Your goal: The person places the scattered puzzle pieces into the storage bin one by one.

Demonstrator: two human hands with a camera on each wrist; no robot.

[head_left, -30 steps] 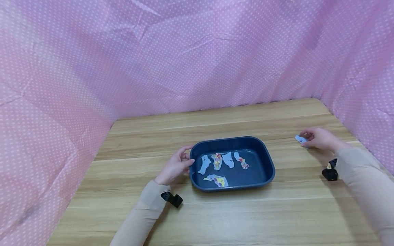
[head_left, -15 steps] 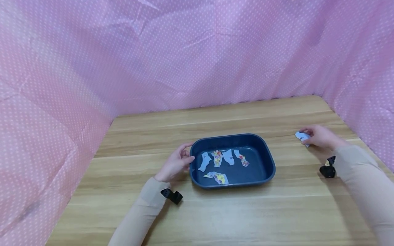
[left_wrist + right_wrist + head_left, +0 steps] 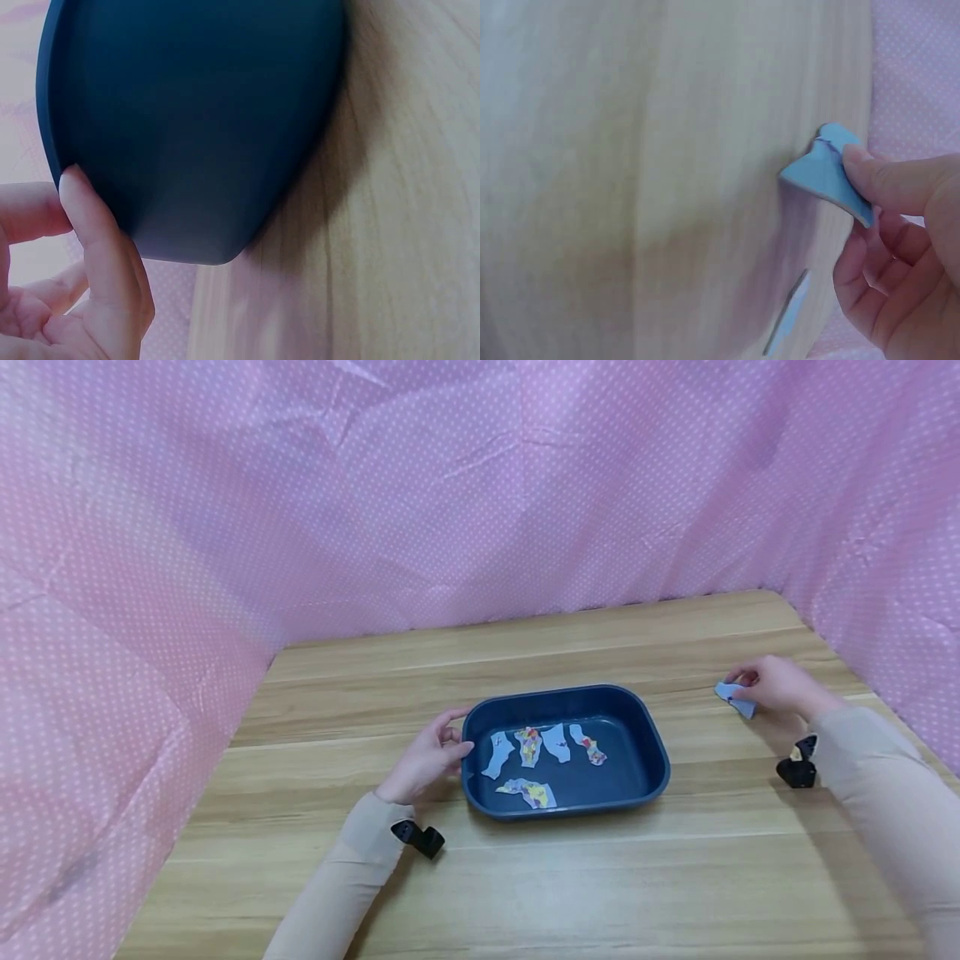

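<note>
In the head view, my left hand [image 3: 426, 758] holds the left rim of a dark blue tray [image 3: 652, 793], thumb on the near side of the wall. The left wrist view shows the thumb and fingertips right at that tray's edge [image 3: 46, 112]. Off to the right, my right hand [image 3: 780, 683] pinches a light blue puzzle piece [image 3: 735, 697]. Seen from the right wrist, this piece [image 3: 821, 174] sits tilted between thumb and fingers, a small purple mark on its face. Inside the tray lie several pieces, some light blue [image 3: 498, 756], others with colourful print [image 3: 529, 747].
Another flat light blue piece [image 3: 787, 315] lies on the wooden table [image 3: 337, 693] below the right hand in the right wrist view. A pink polka-dot cloth [image 3: 480, 485] hangs around the table's back and sides. Each wrist wears a small black camera [image 3: 797, 768].
My right hand has shifted slightly and turned the pinched piece, so its outline differs now. The left hand and the tray with its pieces stay put.
</note>
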